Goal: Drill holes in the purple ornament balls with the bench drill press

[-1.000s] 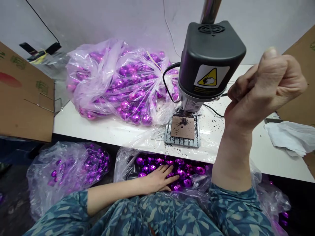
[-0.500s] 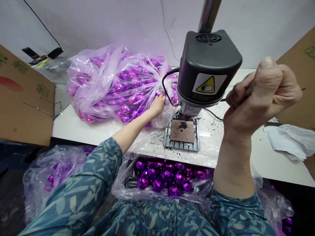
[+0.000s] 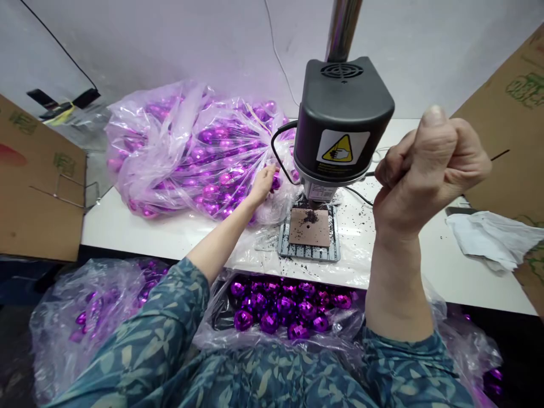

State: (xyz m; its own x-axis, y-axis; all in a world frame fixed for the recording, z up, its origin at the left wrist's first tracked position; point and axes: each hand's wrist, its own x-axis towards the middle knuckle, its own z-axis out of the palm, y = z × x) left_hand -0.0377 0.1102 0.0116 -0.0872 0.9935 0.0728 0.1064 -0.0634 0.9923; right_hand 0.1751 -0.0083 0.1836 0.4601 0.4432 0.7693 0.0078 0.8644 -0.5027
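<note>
My left hand (image 3: pixel 263 184) is at the mouth of the clear bag (image 3: pixel 170 147) full of shiny purple balls, its fingers closed around a purple faceted ball (image 3: pixel 275 181). My right hand (image 3: pixel 431 164) makes a fist around the handle of a small drill press; a thin rod (image 3: pixel 500 154) sticks out on the far side of the fist. The drill press (image 3: pixel 342 122) has a dark housing with a yellow warning label. Under it, a brown board (image 3: pixel 309 228) with a small hole lies on the slotted metal base (image 3: pixel 335 249), strewn with dark shavings.
Below the table's front edge, purple faceted balls (image 3: pixel 285 305) fill a plastic-lined container. Cardboard boxes stand at left (image 3: pixel 38 181) and right (image 3: pixel 510 124). White cloth or paper (image 3: pixel 488 241) lies on the table's right side. Another clear bag (image 3: pixel 85 323) hangs low at left.
My left hand has drawn slightly back from the bag, and the purple ball by its fingers shows more. My right fist stays on the handle. The whole view has shifted a little.
</note>
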